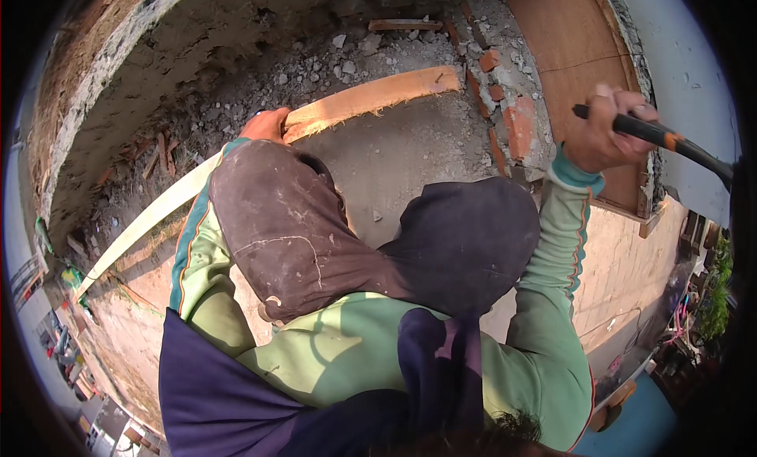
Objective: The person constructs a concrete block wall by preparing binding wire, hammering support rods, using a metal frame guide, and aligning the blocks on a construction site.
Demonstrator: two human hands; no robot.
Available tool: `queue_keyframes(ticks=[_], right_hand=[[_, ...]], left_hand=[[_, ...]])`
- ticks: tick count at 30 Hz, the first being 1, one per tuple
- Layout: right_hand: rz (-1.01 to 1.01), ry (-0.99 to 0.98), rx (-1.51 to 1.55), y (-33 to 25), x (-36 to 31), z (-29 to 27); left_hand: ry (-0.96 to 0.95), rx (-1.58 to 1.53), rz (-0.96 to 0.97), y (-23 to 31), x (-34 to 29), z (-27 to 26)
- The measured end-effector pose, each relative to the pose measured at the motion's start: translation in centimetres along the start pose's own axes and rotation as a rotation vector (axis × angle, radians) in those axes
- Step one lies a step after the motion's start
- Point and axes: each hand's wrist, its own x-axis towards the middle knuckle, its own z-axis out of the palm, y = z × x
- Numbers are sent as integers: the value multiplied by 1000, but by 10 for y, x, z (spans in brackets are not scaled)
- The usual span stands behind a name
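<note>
My left hand is closed around the edge of a long wooden plank beside my left knee. The plank has a ragged, splintered lower edge and runs from far right of the hand down to the lower left. A small nail seems to stick up near its far end. Raised at the right, my right hand grips a hammer by its black and orange handle. The hammer's head is lost in the dark rim of the view. Part of my left hand's fingers is hidden behind the knee and plank.
Rubble and broken bricks lie along the far right. A rough concrete wall rises at the left. A brown wooden panel stands in a frame at the right. My bent knees are between my arms. Green plants show at the right edge.
</note>
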Motion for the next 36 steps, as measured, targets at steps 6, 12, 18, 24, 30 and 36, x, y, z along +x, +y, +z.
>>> queue_keyframes(ticks=[6, 12, 18, 24, 30, 36], right_hand=[[729, -895, 45, 35, -111, 15], [215, -169, 531, -28, 75, -35], [466, -269, -39, 46, -100, 4], [681, -541, 54, 42, -68, -6], [88, 322, 482, 1, 74, -63], [801, -1194, -416, 74, -158, 38]], left_hand=[[89, -18, 6, -9, 16, 13], [66, -19, -74, -15, 2, 29], [-39, -16, -72, 10, 6, -1], [-78, -62, -252, 7, -4, 32], [-38, -74, -125, -7, 4, 24], [12, -95, -149, -16, 21, 31]])
